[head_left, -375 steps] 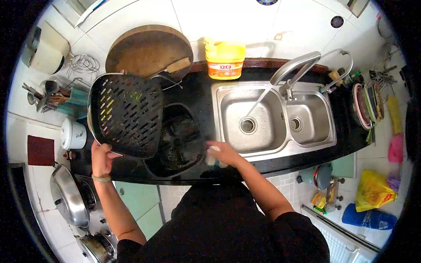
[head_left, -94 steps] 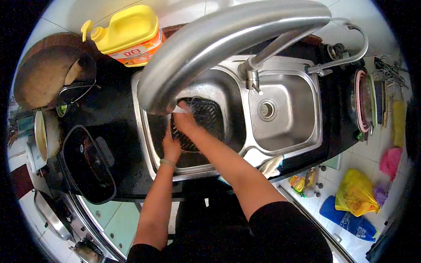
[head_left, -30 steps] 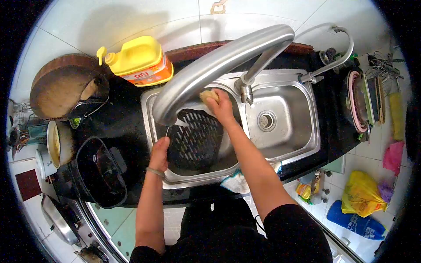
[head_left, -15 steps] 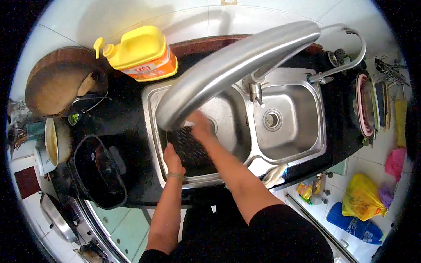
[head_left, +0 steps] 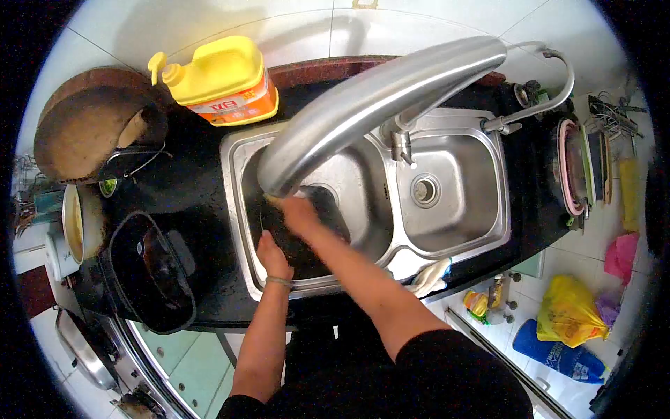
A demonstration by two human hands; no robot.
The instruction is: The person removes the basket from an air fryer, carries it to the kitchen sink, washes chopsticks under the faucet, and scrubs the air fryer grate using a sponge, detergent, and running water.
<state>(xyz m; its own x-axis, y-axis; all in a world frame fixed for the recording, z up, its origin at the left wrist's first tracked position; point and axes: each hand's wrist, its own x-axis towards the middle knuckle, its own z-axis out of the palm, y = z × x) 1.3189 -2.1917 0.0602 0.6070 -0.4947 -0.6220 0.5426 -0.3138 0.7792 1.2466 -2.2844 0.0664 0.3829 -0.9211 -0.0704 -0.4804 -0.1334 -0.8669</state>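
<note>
I keep my left grip (head_left: 274, 258) closed on the black slotted tray (head_left: 329, 215) in the basin (head_left: 366, 188); over it, my right grip (head_left: 301, 218), clenched around a sponge (head_left: 274, 200), sits nearer the left one than a second ago.

Kitchen, double-bowl sink (head_left: 447, 241), curved faucet (head_left: 377, 105), round chopping board (head_left: 84, 143)

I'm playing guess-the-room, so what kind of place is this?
It looks like a kitchen, perhaps in a home. There's a metal double sink with a big curved tap, and a round wooden board leaning near the wall.
</note>
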